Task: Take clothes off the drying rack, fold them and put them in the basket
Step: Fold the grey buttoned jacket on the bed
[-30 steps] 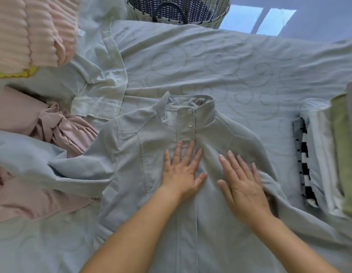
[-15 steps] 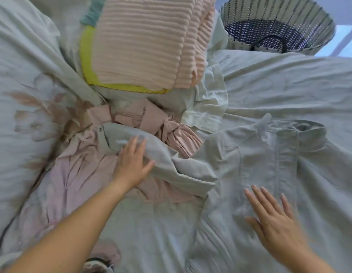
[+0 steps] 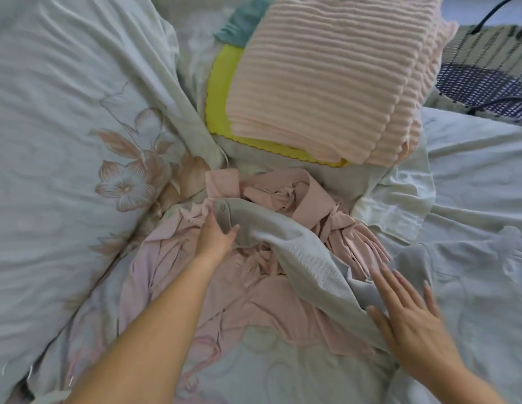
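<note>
On the bed (image 3: 472,170), seen from your head camera, your left hand (image 3: 216,239) pinches the cuff (image 3: 235,214) of the grey shirt (image 3: 472,287) atop the pink garment (image 3: 283,301), likely to draw the sleeve in. Your right hand (image 3: 411,325), fingers (image 3: 399,284) spread, pins it flat. The basket (image 3: 487,53) waits upper right.

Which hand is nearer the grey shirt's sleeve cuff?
Left. The left hand grips the sleeve cuff itself. The right hand lies flat at the sleeve's other end, near the shoulder, apart from the cuff.
</note>
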Demonstrator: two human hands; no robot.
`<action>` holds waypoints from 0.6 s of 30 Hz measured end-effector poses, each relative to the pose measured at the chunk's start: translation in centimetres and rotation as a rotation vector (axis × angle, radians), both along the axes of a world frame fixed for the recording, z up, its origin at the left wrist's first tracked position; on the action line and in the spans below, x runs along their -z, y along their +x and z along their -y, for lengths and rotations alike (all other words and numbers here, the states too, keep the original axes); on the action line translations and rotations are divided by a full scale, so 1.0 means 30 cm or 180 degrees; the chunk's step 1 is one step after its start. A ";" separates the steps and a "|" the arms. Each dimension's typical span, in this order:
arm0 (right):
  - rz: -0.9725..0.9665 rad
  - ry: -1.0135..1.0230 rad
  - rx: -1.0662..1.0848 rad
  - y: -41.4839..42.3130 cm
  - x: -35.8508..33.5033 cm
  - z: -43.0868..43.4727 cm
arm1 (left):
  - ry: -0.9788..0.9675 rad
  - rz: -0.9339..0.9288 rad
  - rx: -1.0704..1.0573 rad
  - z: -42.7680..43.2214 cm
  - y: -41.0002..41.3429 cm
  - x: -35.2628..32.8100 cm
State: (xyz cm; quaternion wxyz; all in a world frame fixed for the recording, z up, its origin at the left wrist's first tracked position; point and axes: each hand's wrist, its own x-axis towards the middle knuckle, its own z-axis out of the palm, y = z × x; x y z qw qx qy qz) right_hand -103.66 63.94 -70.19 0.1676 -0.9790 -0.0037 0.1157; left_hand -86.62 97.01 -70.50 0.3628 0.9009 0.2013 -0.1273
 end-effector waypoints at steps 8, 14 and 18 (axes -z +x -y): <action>-0.0180 -0.0276 -0.0259 0.019 0.093 -0.035 | -0.0728 0.0210 -0.0641 -0.059 0.032 0.066; -0.0337 -0.0350 0.0381 0.029 0.071 0.094 | -0.0221 0.0971 -0.0734 -0.196 -0.171 -0.066; -0.0659 -0.0703 0.0026 0.042 0.066 0.151 | 0.0107 0.1159 -0.0868 -0.310 -0.334 -0.137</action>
